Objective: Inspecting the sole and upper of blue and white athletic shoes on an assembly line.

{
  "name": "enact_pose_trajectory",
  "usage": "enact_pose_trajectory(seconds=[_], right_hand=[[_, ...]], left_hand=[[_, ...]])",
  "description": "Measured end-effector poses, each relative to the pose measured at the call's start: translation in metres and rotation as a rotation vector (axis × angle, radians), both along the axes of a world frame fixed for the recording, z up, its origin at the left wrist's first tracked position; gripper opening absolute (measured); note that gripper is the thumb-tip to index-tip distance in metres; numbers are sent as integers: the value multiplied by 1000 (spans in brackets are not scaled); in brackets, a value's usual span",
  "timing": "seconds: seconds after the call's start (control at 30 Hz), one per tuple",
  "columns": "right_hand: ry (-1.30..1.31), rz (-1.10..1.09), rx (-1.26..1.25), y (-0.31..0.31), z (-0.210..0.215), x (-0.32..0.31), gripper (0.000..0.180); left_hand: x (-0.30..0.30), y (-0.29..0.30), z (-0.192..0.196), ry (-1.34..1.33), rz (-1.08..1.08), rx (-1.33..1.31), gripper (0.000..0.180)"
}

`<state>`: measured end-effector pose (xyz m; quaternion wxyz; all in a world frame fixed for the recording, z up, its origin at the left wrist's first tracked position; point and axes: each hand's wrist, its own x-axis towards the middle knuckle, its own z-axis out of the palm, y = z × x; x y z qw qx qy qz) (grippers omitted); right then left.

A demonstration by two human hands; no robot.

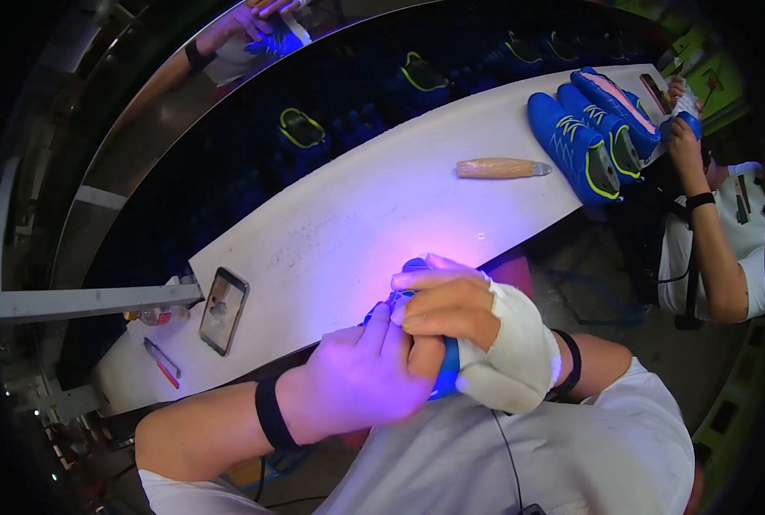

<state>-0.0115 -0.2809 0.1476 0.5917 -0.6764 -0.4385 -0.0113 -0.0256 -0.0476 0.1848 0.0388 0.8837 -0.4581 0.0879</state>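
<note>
Just above my lap, at the table's near edge, both hands are wrapped round a blue shoe (445, 378), mostly hidden by the fingers. My left hand (365, 369) is bare, lit violet, and closed on its left side. A white glove with exposed fingers covers my right hand (485, 330), which grips the shoe from the right, its fingers over the upper part. What the fingertips do between the hands cannot be made out. Blue shoes (571, 142) with yellow-green trim and laces stand at the far right of the table, one lying on its side.
On the white table (339, 232) lie a wooden-handled tool (498, 168), a phone (224, 311), a red-handled cutter (163, 363) and a clear bottle (159, 315). Behind it, a dark conveyor carries more shoes (302, 128). A co-worker (713, 232) handles something blue at right.
</note>
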Motion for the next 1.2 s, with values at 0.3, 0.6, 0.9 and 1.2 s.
enact_pose_trajectory(seconds=[0.3, 0.6, 0.9, 1.2], right_hand=[[-63, -321, -642, 41, -61, -15, 105], [-295, -110, -686, 41, -73, 18, 90], [-150, -93, -650, 18, -84, 21, 83], [-307, -813, -1056, -76, -124, 118, 37]], left_hand=[[-59, 71, -29, 747, 468, -843, 92], [-83, 89, -101, 736, 619, -1181, 56], [-90, 84, -81, 570, 609, -859, 81], [-85, 71, -73, 405, 591, -745, 80]])
